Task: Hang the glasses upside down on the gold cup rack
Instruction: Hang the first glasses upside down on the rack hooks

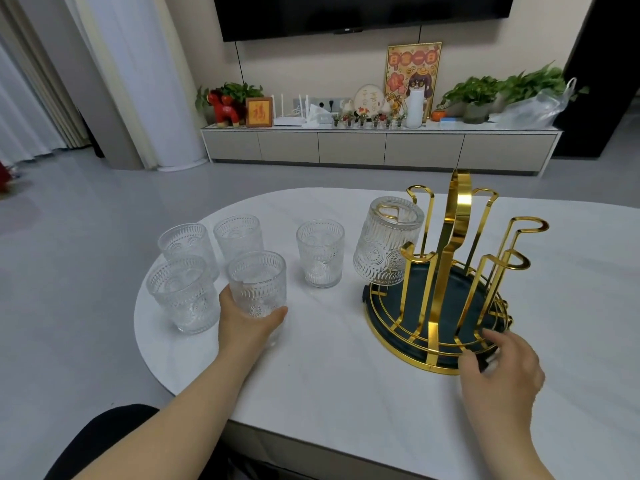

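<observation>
The gold cup rack (pixel 453 258) with a dark green round tray stands on the right of the white table. One embossed glass (pixel 386 244) hangs upside down on its left prong. Several upright embossed glasses stand to the left. My left hand (pixel 246 323) is wrapped around the base of the nearest glass (pixel 258 282), which stands upright on the table. Another glass (pixel 320 252) stands alone beside the rack. My right hand (pixel 498 365) rests on the rack's front gold rim, fingers curled over it.
The white oval table (pixel 346 375) ends close to my body and curves off at the left. Beyond it lies grey floor, then a low TV cabinet (pixel 381 147) with plants and ornaments.
</observation>
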Available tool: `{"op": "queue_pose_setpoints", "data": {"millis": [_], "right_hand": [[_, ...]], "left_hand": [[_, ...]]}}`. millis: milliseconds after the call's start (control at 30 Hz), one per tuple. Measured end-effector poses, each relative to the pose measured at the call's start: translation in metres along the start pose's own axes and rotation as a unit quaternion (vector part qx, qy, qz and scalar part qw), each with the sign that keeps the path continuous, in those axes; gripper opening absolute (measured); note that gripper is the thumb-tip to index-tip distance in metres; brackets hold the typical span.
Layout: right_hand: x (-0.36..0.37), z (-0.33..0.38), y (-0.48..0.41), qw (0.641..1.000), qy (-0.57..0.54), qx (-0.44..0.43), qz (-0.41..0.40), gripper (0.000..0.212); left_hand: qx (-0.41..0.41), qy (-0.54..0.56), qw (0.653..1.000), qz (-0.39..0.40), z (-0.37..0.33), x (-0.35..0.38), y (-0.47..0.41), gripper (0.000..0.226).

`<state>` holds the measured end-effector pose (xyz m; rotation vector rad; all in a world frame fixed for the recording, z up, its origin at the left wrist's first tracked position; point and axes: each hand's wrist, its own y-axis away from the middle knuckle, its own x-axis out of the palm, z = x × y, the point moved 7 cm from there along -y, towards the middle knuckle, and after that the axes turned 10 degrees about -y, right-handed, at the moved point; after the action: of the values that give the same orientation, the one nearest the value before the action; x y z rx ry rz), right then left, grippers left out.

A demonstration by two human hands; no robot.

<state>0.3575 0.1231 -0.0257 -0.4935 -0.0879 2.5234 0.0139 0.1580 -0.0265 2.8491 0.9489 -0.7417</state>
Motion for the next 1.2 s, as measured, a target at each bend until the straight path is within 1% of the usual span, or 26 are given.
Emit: {"op": "queue_pose_setpoints", "data": {"millis": [100, 200, 267, 333, 467, 633, 700, 767, 900, 1000, 1133, 1200], "right_hand": [[0.0, -0.005, -0.001, 0.999, -0.03, 0.042, 0.001, 0.042], [0.003, -0.007, 0.0, 0.999, -0.026, 0.036, 0.026, 0.041], [0.004, -0.008, 0.001, 0.999, -0.019, 0.036, 0.035, 0.04], [0.003, -0.008, 0.001, 0.998, -0.017, 0.042, 0.041, 0.038], [0.002, -0.007, 0.0, 0.998, -0.012, 0.047, 0.048, 0.036], [0.004, -0.007, -0.003, 0.997, 0.002, 0.054, 0.055, 0.036], [0.005, -0.008, -0.004, 0.997, 0.005, 0.058, 0.056, 0.036], [0.004, -0.008, -0.005, 0.997, 0.004, 0.062, 0.055, 0.036], [0.004, -0.011, -0.009, 0.996, 0.003, 0.067, 0.062, 0.032], [0.003, -0.013, -0.012, 0.995, -0.002, 0.073, 0.063, 0.031], [0.004, -0.013, -0.012, 0.994, -0.008, 0.082, 0.068, 0.032], [0.004, -0.013, -0.012, 0.994, -0.006, 0.08, 0.069, 0.032]], "left_hand": [[0.06, 0.007, 0.998, 0.02, -0.024, -0.008, 0.012, 0.07], [0.125, 0.003, 0.991, 0.047, -0.068, -0.019, 0.014, 0.071], [0.164, -0.028, 0.984, 0.065, -0.1, -0.027, 0.007, 0.076], [0.214, -0.091, 0.969, 0.079, -0.133, -0.033, -0.002, 0.08], [0.318, -0.221, 0.915, 0.114, -0.199, -0.032, -0.016, 0.084], [0.398, -0.381, 0.82, 0.155, -0.264, 0.003, -0.028, 0.093], [0.418, -0.435, 0.781, 0.162, -0.283, 0.021, -0.029, 0.094], [0.428, -0.461, 0.758, 0.171, -0.296, 0.039, -0.029, 0.094], [0.425, -0.487, 0.742, 0.181, -0.308, 0.061, -0.029, 0.094], [0.425, -0.523, 0.716, 0.182, -0.309, 0.075, -0.025, 0.09], [0.434, -0.533, 0.7, 0.192, -0.308, 0.094, -0.022, 0.089], [0.441, -0.545, 0.687, 0.192, -0.309, 0.103, -0.023, 0.091]]}}
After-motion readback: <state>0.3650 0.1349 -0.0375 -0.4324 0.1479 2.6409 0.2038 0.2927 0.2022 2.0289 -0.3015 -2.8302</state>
